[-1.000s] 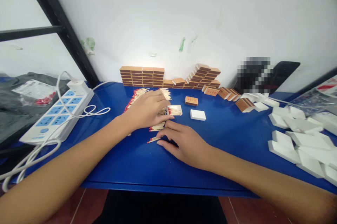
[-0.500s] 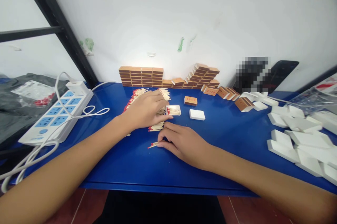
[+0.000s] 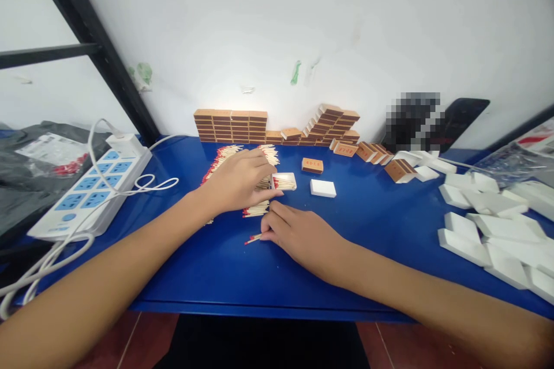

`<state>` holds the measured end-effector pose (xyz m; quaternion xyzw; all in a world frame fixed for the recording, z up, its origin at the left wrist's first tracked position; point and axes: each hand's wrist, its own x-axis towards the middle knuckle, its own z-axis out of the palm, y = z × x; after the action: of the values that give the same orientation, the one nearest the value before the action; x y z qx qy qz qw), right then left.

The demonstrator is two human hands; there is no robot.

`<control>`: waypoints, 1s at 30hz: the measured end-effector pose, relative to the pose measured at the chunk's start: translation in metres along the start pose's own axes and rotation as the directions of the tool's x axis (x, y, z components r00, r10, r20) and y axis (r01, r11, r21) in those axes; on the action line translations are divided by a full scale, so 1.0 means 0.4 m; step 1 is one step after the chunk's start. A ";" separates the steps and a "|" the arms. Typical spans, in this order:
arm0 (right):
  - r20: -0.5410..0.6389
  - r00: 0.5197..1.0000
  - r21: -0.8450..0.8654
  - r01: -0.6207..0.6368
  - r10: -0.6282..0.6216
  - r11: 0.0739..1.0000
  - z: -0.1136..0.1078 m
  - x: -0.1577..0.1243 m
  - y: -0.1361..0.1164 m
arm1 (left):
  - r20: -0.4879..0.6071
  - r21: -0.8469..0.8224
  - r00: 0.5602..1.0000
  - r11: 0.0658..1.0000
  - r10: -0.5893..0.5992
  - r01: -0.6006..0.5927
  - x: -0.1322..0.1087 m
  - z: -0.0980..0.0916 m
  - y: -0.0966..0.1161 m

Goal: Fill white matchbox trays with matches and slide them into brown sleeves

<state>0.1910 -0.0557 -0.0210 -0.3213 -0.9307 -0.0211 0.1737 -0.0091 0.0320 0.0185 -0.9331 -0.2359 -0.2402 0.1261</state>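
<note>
My left hand (image 3: pixel 236 183) bends over the loose red-headed matches (image 3: pixel 256 209). Its thumb and fingers close around the left end of a small white matchbox tray (image 3: pixel 285 181), which has matches lying in it. Just in front of the tray, my right hand (image 3: pixel 294 236) pinches a few matches (image 3: pixel 254 238), their red heads pointing left. Beyond the tray lies a single orange matchbox (image 3: pixel 312 165), and to its right a blank white tray (image 3: pixel 322 187). Part of the match pile is hidden under my left hand.
Stacked matchboxes (image 3: pixel 231 126) line the wall, with leaning ones (image 3: pixel 331 123) farther right. Many white trays (image 3: pixel 502 224) cover the table's right side. A power strip (image 3: pixel 93 193) with white cables stands left. A dark phone-like object (image 3: pixel 465 120) leans at the back right.
Fewer match heads show beyond my right fingertips, and that hand has shifted very slightly. My left hand stays at the tray. The whole view has drifted a little.
</note>
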 end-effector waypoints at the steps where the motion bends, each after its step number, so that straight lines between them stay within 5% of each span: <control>1: 0.008 1.000 -0.002 -0.008 0.008 1.000 -0.001 0.000 0.002 | 0.000 -0.002 1.000 1.000 0.004 -0.004 0.000 0.000 0.000; 16: 0.142 0.981 0.169 -0.152 0.129 0.974 -0.022 0.006 0.001 | -0.004 -0.009 1.000 1.000 0.003 -0.003 0.003 -0.005 0.003; 30: 0.141 0.984 0.183 -0.138 0.113 0.973 -0.039 0.004 0.008 | -0.012 -0.010 1.000 1.000 0.019 -0.019 0.002 -0.004 0.001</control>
<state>0.1966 -0.0545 -0.0062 -0.3619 -0.9155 0.1007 0.1440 -0.0087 0.0317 0.0201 -0.9345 -0.2251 -0.2456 0.1252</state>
